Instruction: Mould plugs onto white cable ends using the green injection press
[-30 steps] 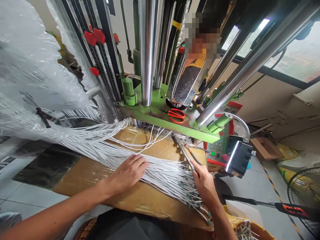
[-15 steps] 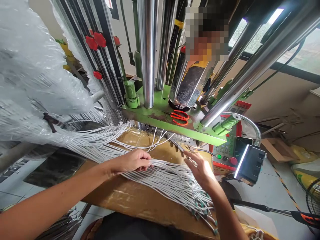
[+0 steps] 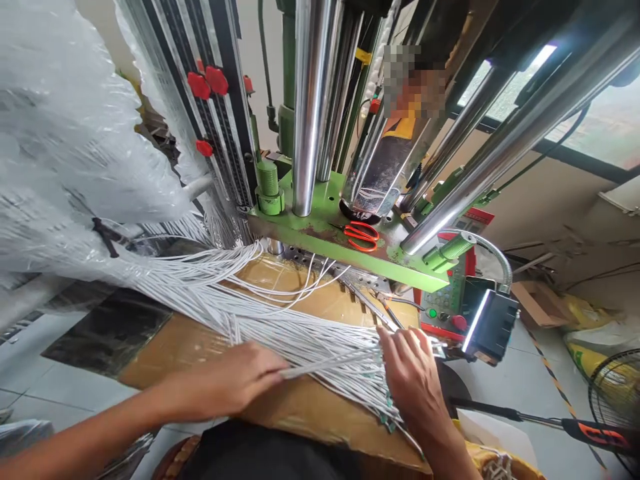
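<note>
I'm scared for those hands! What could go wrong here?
The white wires hang past the table edge, so they might tangle or slide off. The right hand is close under the green machine and could maybe get pinched. The red scissors lie loose up there and might fall.

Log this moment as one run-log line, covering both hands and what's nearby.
left hand: on white cables | right hand: clasping white cables | under cables: cardboard | nearby: red scissors on green plate
</note>
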A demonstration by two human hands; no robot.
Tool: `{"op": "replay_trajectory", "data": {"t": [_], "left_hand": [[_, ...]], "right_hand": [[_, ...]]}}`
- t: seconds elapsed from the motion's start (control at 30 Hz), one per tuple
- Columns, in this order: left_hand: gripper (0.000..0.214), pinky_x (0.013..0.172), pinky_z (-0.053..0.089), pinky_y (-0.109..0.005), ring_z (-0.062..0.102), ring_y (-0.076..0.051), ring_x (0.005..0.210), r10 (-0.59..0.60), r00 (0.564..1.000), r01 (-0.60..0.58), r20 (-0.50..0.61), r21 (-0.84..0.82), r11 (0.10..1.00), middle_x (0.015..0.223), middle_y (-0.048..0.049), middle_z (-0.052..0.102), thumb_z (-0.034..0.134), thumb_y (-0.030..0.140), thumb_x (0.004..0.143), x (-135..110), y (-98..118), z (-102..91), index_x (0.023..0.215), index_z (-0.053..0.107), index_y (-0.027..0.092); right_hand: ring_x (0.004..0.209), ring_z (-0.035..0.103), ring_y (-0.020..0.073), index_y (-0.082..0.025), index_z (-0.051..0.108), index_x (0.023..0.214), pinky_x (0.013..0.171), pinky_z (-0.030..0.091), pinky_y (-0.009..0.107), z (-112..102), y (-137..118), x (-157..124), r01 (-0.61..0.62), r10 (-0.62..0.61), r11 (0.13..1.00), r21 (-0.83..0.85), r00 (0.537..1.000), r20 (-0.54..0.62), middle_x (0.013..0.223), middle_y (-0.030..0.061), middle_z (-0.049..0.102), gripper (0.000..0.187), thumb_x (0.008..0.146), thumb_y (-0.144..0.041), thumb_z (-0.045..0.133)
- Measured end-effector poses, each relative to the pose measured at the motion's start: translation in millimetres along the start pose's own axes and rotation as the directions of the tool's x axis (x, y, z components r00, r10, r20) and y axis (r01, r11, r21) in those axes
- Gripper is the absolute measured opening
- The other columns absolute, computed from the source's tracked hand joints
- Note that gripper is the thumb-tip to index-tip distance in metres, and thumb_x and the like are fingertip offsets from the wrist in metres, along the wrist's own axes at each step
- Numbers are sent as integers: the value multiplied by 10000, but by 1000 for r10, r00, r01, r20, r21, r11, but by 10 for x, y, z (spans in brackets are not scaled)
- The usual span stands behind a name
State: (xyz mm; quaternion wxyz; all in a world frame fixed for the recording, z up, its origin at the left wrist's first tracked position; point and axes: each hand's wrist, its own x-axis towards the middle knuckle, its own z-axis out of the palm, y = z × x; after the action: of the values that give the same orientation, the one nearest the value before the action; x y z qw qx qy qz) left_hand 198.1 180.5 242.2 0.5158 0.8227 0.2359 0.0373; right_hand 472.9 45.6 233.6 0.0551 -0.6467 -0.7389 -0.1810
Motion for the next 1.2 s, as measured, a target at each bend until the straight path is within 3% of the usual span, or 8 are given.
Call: {"op": "replay_trajectory", "data": {"t": [0.13,0.23,0.5,0.63,0.8,0.9,1.03,1.2], "left_hand": [[389,604,362,-240,503,-162,625,-14,980,66,200,-258,964,682,-9,606,443,501,911,102,147,494,856,656,180],[433,633,351,-239,495,-156,671,-66,992,93,107,-271,958,709,-2,588,356,478,956,115,110,651,795,615,170],[433,499,283,-222,395,-108,536,-141,979,197,148,-492,848,634,30,479,436,563,911,120,-191,904,767,525,164],[485,463,226,-215,326,-88,511,-98,990,138,98,-621,771,614,42,445,472,627,876,170,-219,925,783,530,154],[498,435,232,-207,334,-69,453,-100,994,102,47,-729,677,569,55,463,576,646,806,266,-204,943,782,558,148],[460,464,262,-214,367,-76,462,-131,991,56,-39,-761,647,504,52,454,636,582,796,351,-201,965,699,569,137],[315,467,217,-202,389,-56,497,-280,960,125,-22,-858,497,627,8,574,761,404,738,418,-200,886,767,638,116],[290,450,157,-199,333,-11,465,-325,945,83,-27,-944,319,720,-53,656,810,342,699,455,-181,752,739,667,93]], "right_hand": [[788,504,226,-135,605,1018,977,337,477,-138,-338,-12,152,-155,987,60,987,43,766,48,573,240,872,-59,430],[810,516,223,-179,584,870,997,335,479,-9,-373,-106,165,-172,984,66,979,112,784,39,582,175,845,-57,461],[750,586,221,-203,593,888,610,472,321,59,-510,-147,69,-137,975,211,933,331,829,48,636,149,828,-75,546],[1221,521,229,-213,373,1409,993,460,376,-99,-446,-80,-180,-78,752,634,931,357,1353,102,552,544,892,-204,545],[1388,369,203,-257,250,1497,1121,361,414,3,-497,-60,-395,32,465,792,902,431,1533,68,366,543,983,-343,399],[1290,485,184,-223,414,1421,1070,415,354,174,-454,39,-304,12,545,781,935,356,1406,84,522,441,987,-295,375],[1053,568,270,-139,559,1281,924,465,461,462,81,162,-432,353,851,300,892,281,1115,160,635,385,958,-201,357],[968,573,257,-103,635,1177,872,472,394,729,635,128,-387,289,901,196,873,394,1017,144,659,353,867,-136,471]]}}
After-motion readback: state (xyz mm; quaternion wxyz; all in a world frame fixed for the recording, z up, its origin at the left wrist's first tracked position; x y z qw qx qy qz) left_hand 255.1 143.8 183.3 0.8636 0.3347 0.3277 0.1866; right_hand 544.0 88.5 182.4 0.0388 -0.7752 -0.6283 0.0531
